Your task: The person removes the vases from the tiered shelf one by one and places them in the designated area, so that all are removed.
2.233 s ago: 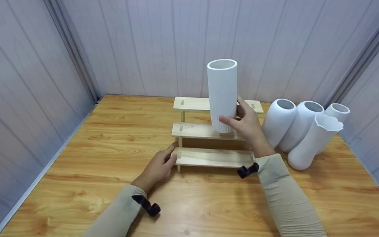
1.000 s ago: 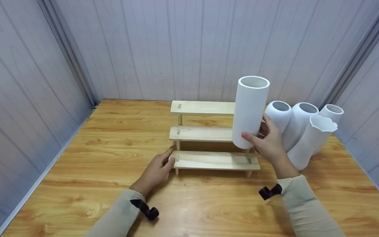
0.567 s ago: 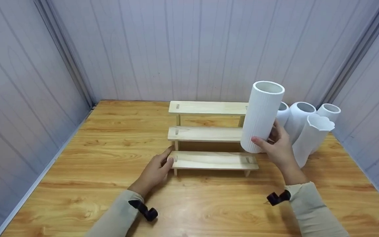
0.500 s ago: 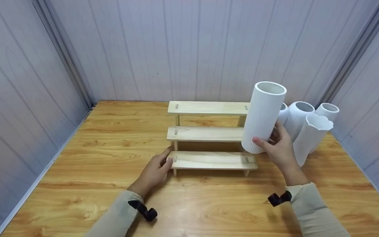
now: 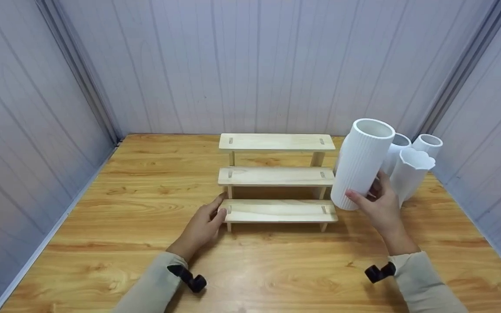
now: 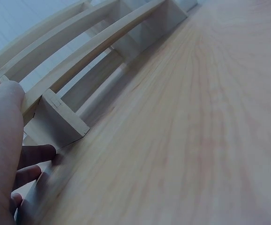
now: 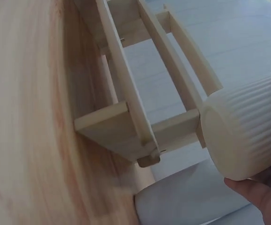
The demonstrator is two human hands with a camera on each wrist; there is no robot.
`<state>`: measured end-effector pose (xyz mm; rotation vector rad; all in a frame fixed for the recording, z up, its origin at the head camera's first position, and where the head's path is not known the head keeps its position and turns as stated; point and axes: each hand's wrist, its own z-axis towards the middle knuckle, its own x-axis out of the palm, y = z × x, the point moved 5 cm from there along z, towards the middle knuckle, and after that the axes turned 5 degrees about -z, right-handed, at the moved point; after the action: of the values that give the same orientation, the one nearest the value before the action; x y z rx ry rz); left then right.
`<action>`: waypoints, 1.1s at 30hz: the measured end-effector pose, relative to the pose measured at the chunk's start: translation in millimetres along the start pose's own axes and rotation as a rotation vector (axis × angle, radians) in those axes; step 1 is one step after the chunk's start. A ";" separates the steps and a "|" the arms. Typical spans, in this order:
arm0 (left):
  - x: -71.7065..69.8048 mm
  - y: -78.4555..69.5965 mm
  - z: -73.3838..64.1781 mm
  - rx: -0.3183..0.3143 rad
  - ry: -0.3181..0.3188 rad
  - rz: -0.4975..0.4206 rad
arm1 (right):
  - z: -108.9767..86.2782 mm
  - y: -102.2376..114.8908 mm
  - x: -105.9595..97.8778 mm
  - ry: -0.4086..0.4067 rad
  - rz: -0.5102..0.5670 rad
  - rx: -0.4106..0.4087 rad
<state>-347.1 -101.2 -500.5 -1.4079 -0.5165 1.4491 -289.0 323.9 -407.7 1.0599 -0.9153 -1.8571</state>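
A tall white ribbed cylindrical vase (image 5: 361,165) is held by my right hand (image 5: 381,211), with the thumb on its near side and the fingers round the right. It tilts, its mouth leaning right, just off the right end of a three-tier wooden display stand (image 5: 276,176). In the right wrist view, the flat base of the ribbed vase (image 7: 222,136) shows beside the shelves. My left hand (image 5: 198,228) grips the left end of the lowest shelf. In the left wrist view its fingers (image 6: 32,154) curl by the stand's side panel (image 6: 55,124).
Several white vases stand at the right, partly hidden behind the held one. One has a scalloped rim (image 5: 418,159); a narrow one (image 5: 431,142) stands at the back. All rest on a wood-grain table (image 5: 276,269) with pale panel walls (image 5: 233,65) behind and at the sides.
My right hand has carried the ribbed vase from in front of the shelves to the right and lower, tilting it more. My left hand keeps its place on the stand; the view has shifted slightly.
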 end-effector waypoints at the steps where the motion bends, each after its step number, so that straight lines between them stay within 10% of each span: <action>1: 0.3 0.3 0.5 -0.003 0.000 0.000 | -1.0 -2.5 -1.4 -0.002 0.003 0.005; 33: 0.9 -0.1 2.2 0.005 0.010 0.001 | -15.3 -70.2 -8.4 -0.100 -0.006 0.112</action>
<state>-348.9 -99.7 -500.3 -1.4108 -0.5051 1.4422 -292.0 358.0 -471.4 1.0448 -1.0860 -1.8964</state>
